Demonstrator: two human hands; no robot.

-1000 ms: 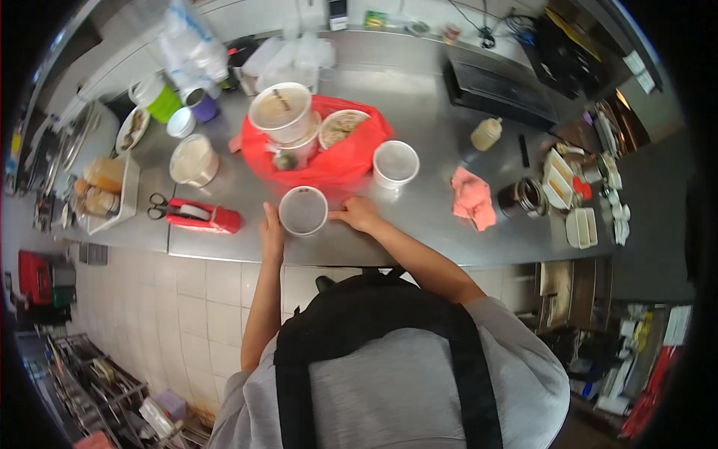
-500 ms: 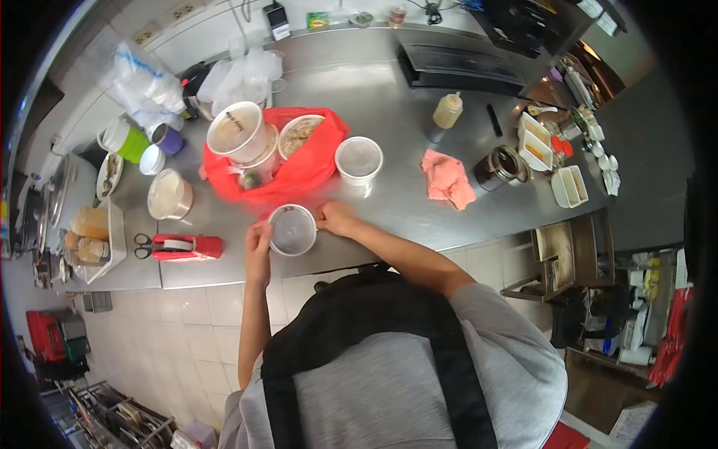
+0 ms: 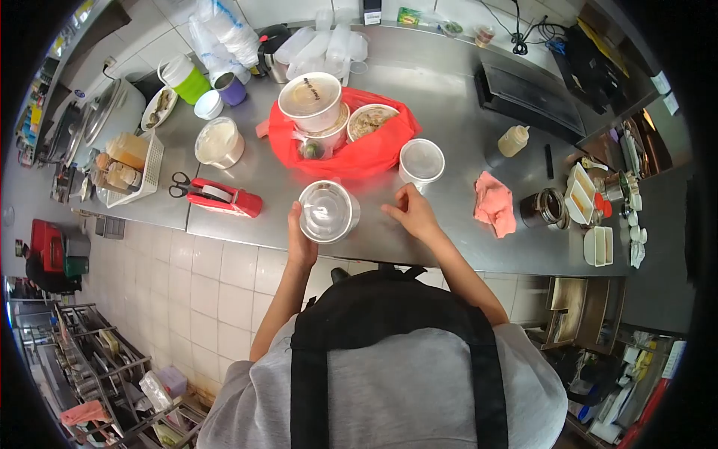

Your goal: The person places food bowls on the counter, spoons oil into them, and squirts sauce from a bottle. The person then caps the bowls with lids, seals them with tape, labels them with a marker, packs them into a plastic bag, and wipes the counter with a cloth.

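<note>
A white round takeaway bowl with a clear lid (image 3: 327, 212) is near the counter's front edge. My left hand (image 3: 301, 238) grips its left side, thumb along the rim; the fingers beneath are partly hidden. To the right of that bowl, my right hand (image 3: 416, 214) hovers apart from it, fingers loosely bent, thumb away from them, holding nothing visible. A second lidded bowl (image 3: 422, 161) stands just beyond the right hand. Behind sits a red plastic bag (image 3: 378, 155) around a stacked lidded tub (image 3: 310, 102) and a food bowl (image 3: 372, 121).
To the left are a red tape dispenser (image 3: 241, 202), scissors (image 3: 179, 185), a white tub (image 3: 219, 143) and a white basket (image 3: 152, 166). A pink cloth (image 3: 493, 203), dark jar (image 3: 544, 208) and squeeze bottle (image 3: 514, 141) stand right. The steel counter (image 3: 456, 251) ends near my body.
My right hand has let go of the bowl's right side and moved away to the right. My left hand stays on the bowl. The whole view has shifted, so things appear farther right.
</note>
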